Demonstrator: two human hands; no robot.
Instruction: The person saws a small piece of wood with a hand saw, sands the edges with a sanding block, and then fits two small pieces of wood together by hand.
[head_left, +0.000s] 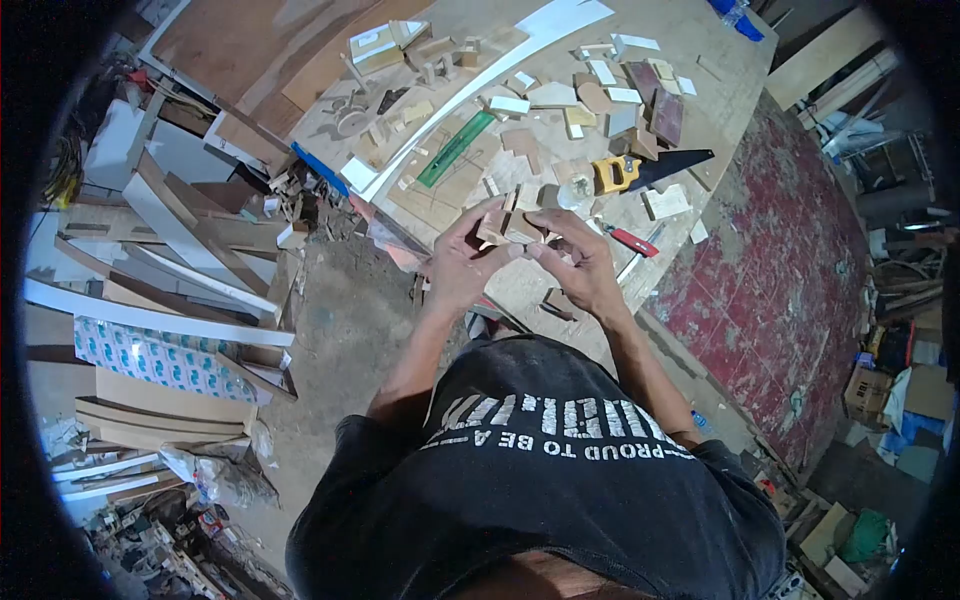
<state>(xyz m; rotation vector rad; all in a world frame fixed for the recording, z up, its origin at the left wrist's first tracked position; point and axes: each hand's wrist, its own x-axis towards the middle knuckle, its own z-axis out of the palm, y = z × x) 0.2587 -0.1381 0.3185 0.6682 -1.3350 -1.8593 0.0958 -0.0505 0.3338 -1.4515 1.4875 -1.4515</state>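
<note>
In the head view, a small round translucent container (575, 191) sits on the bench (455, 200) just beyond the hands; something pale is in it, too unclear to identify. A cardboard box (866, 392) lies among the clutter at the right edge, its contents hidden. A crumpled clear plastic bag (222, 478) is on the left.

The left hand (468, 262) and right hand (577, 262) pinch small brown wood pieces (512, 226) between their fingertips, above the bench's near edge. To the right of them lie a red utility knife (632, 241) and a yellow-handled handsaw (655, 170); a green ruler (455, 149) lies to the left. White-faced offcuts (553, 96) cover the far part.

Beyond the bench, curved boards (185, 225) crowd the left, and worn red flooring (765, 270) spreads on the right.
</note>
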